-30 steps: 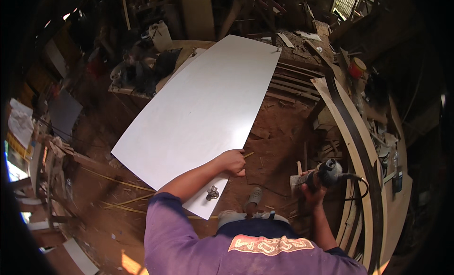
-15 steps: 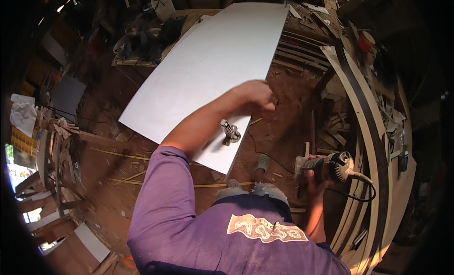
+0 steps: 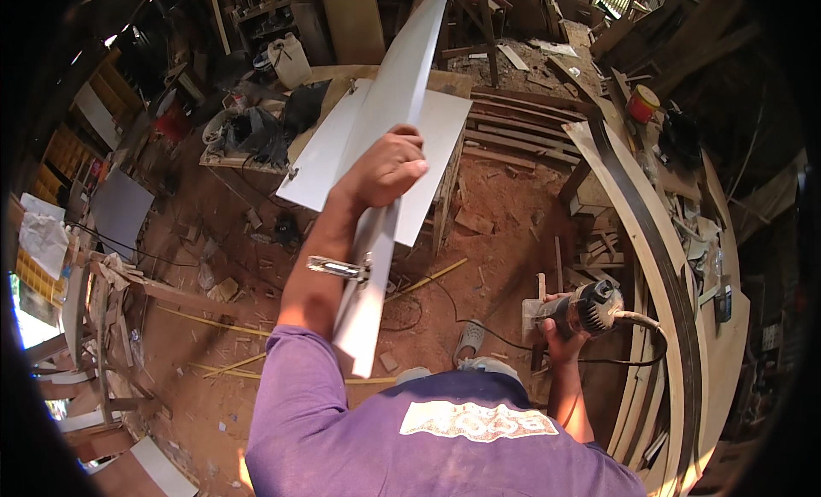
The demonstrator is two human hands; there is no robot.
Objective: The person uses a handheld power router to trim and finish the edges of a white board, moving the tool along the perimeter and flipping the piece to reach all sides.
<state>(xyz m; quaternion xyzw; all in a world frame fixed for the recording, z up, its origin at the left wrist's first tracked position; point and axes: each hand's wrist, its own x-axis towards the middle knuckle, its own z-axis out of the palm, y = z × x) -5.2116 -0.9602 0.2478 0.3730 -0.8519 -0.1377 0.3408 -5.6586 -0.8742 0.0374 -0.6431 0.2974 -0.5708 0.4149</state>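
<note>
My left hand (image 3: 386, 168) is closed round the edge of a long white panel (image 3: 402, 73), which stands tilted on its edge. A metal cabinet hinge (image 3: 338, 268) sticks out from the panel's near end, beside my left forearm. Beneath it, a second white panel (image 3: 440, 142) lies flat on a workbench, with small metal fittings at its left edge. Low at the right, my right hand (image 3: 560, 339) grips a black corded power tool (image 3: 586, 310), which looks like a trim router with a flat base. Its cable loops from the vented end.
The workbench (image 3: 457, 85) carries dark bags and a pale jerrycan (image 3: 289, 61) stands behind. Long curved boards (image 3: 637, 180) line the right side. Wood scraps, yellow strips (image 3: 436, 279) and the tool's cable (image 3: 453, 309) lie on the dirt floor. A red tin (image 3: 642, 105) stands at far right.
The long white panel has turned from lying broad face up to standing on edge, uncovering the second panel and bench. My left hand moved left with it; the power tool barely shifted.
</note>
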